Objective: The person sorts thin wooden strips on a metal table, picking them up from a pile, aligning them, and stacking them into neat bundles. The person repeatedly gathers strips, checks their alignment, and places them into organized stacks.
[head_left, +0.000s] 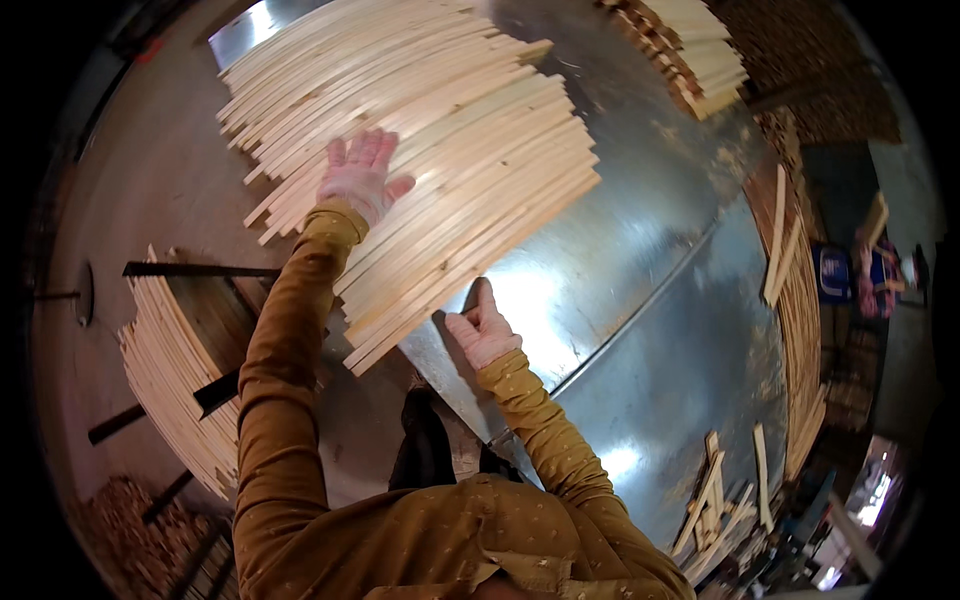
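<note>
Many long pale wooden strips (pixel 480 150) lie side by side in a wide layer on a shiny metal table (pixel 630 260). Their ends are uneven on both sides. My left hand (pixel 360 182) rests flat on the left part of the layer, its fingers spread. Close to the near edge of the strips is my right hand (pixel 485 333), low over the metal, with thumb and a finger stretched out and nothing held between them. Its other fingers are partly hidden. Whether it touches the outermost strip I cannot tell.
A stack of strips (pixel 700 50) stands at the far right of the table. Loose offcuts (pixel 712 500) lie at the near right. More strips (pixel 170 370) sit on a rack with dark bars at the left. Another person (pixel 878 275) is at the far right.
</note>
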{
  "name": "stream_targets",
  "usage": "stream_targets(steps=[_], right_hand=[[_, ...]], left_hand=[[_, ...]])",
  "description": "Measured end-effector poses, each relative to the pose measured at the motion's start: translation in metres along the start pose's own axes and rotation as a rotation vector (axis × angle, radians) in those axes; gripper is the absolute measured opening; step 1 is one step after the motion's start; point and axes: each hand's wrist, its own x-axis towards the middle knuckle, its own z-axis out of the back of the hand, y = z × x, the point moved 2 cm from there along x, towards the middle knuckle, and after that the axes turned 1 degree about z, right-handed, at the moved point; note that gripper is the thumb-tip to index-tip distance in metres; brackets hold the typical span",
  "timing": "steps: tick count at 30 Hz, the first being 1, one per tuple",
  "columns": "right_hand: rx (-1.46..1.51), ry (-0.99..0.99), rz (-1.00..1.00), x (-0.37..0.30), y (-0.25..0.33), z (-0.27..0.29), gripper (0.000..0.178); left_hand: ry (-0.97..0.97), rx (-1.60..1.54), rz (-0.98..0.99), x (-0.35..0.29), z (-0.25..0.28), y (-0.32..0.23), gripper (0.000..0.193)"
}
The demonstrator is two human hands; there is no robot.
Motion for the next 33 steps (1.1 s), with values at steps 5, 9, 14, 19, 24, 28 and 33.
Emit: stream_targets(steps=[5, 9, 14, 19, 24, 28, 33], right_hand=[[-0.048, 0.014, 0.032, -0.083, -0.032, 0.041, 0.087], [-0.334, 0.053, 0.007, -0.182, -0.076, 0.116, 0.068], [-0.435, -0.612, -0.466, -0.392, -0.27, 0.266, 0.067], [-0.627, -0.853, -1.141, -0.639, -0.449, 0.385, 0.096], [-0.356, -0.693, -0.877, -0.704, -0.569, 0.396, 0.072], [-0.058, -0.44, -0.286, -0.662, -0.521, 0.358, 0.058], [-0.228, -0.554, -0.207, -0.662, -0.502, 0.435, 0.072]], left_hand=[[0.029, 0.053, 0.016, 0.006, 0.037, -0.041, 0.078], [-0.45, 0.294, -0.131, 0.019, -0.043, -0.023, 0.065], [-0.735, -0.908, -0.183, -0.082, -0.066, -0.162, 0.053], [0.175, -1.308, -0.374, -0.327, -0.132, -0.429, 0.041], [0.847, -1.124, -0.765, -0.565, -0.098, -0.66, 0.061], [1.316, -1.521, -0.34, -0.626, -0.081, -0.761, 0.059], [1.553, -1.992, 0.048, -0.61, -0.1, -0.787, 0.044]])
